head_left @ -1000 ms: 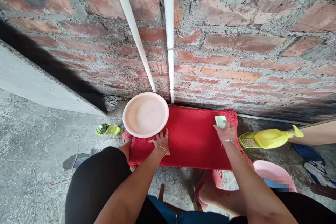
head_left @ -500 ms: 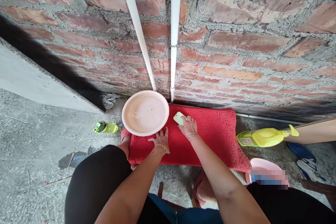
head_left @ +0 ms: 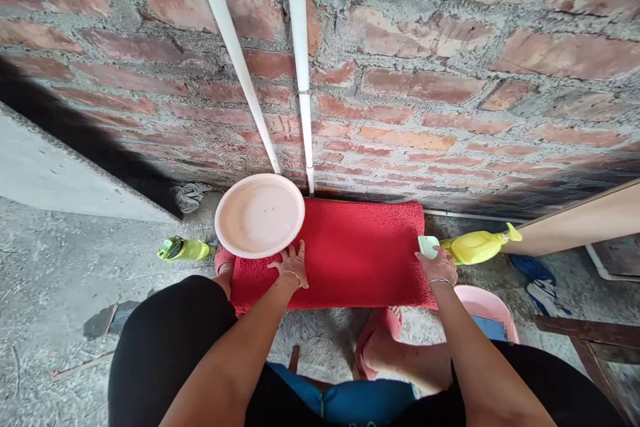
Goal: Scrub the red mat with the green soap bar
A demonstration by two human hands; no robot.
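Observation:
A red plush mat [head_left: 363, 250] is spread out before me over a low support that I cannot make out. My left hand [head_left: 292, 265] lies flat on its left part, fingers spread, beside the rim of a pale pink basin [head_left: 223, 230]. That basin rests partly on the mat's left end and holds what looks like water. At the mat's right edge my right hand [head_left: 440, 268] grips a pale green, flat, rounded block [head_left: 429, 246]; its underside is hidden. Close by that hand stands a yellow pump bottle [head_left: 477, 247], partly covered by the fingers.
A green drink bottle [head_left: 183, 249] and a grey rag [head_left: 190, 197] are on the left floor. At right are a pink tub [head_left: 487, 300] with something blue in it and a dark wooden stool [head_left: 590, 337]. White pipes [head_left: 301, 73] run down the brick wall.
My right hand has slid rightward along the mat with the pale green block, from near the basin to the right edge. The left hand stays on the mat. The view has shifted slightly right.

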